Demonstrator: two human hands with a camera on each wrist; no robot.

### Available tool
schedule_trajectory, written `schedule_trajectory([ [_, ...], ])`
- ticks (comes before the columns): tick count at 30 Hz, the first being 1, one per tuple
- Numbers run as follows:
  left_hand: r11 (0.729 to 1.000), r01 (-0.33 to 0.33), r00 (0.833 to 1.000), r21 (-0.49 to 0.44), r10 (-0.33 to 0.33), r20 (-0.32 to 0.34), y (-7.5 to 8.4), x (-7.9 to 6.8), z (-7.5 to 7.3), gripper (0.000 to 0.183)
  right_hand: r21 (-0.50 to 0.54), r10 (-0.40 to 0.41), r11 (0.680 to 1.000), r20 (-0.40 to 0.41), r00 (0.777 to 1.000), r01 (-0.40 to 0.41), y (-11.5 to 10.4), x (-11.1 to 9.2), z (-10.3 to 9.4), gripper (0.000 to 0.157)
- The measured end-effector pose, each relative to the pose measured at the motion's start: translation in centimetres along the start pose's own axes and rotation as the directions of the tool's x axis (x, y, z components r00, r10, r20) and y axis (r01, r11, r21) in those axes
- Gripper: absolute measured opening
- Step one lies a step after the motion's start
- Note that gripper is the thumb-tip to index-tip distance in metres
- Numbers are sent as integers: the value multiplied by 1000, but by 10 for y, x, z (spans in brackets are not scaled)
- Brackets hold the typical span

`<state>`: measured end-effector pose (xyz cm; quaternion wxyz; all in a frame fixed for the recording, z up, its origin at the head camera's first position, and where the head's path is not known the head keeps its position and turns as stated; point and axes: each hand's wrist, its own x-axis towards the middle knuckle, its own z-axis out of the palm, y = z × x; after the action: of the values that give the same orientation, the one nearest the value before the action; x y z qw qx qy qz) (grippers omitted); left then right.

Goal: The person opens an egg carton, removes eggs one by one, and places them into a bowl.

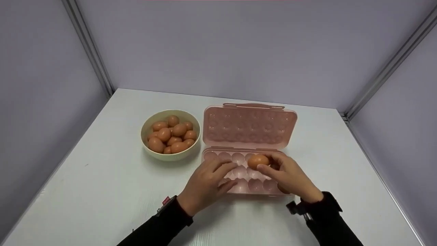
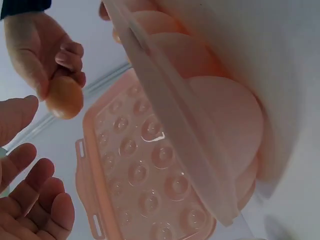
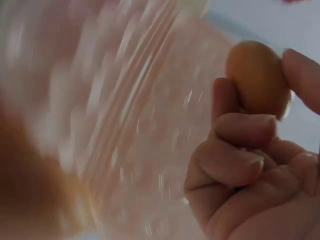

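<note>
Between thumb and fingers, my right hand (image 1: 290,174) pinches a brown egg (image 1: 257,162) above the pink egg carton (image 1: 245,190). In the right wrist view the egg (image 3: 256,77) sits at the fingertips, with the other fingers curled below it. My left hand (image 1: 208,181) hovers over the carton's left side, fingers loosely bent and nothing in them. The carton's lid (image 1: 249,126) stands open at the back. Several cups show bare. Another egg (image 1: 283,188) lies partly hidden under my right hand, at the carton's right end.
A pale yellow bowl (image 1: 146,150) piled with several brown eggs stands left of the carton on the white table (image 1: 102,171). Grey panels (image 1: 218,51) enclose the table at the back and both sides.
</note>
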<state>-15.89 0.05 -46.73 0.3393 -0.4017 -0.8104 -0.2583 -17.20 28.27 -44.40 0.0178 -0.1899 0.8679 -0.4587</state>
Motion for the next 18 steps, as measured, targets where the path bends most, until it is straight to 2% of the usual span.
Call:
schedule_trajectory([
  [3,998,-65,998,9,65,-12,11,1,0,54,227,-22,974,109,994,-4,-4,-12,20,34],
  [5,990,-131,991,57,133,-30,18,2,1,56,324,-32,946,161,986,-23,-6,-17,34,33],
  [8,972,-196,979,131,202,-37,25,2,5,48,418,-32,906,209,977,-59,-7,-23,49,38],
  [10,963,-211,975,170,220,-36,28,0,7,40,422,-22,904,206,978,-68,-6,-24,56,41],
  [13,961,-201,978,190,207,-11,30,-1,9,33,430,-19,899,221,975,-80,-3,-25,58,45],
  [16,970,-178,984,164,178,16,27,-1,9,33,419,-24,904,240,971,-81,-1,-24,56,45],
  [18,982,-140,990,126,138,21,20,1,6,31,408,-24,910,235,972,-76,0,-23,52,45],
])
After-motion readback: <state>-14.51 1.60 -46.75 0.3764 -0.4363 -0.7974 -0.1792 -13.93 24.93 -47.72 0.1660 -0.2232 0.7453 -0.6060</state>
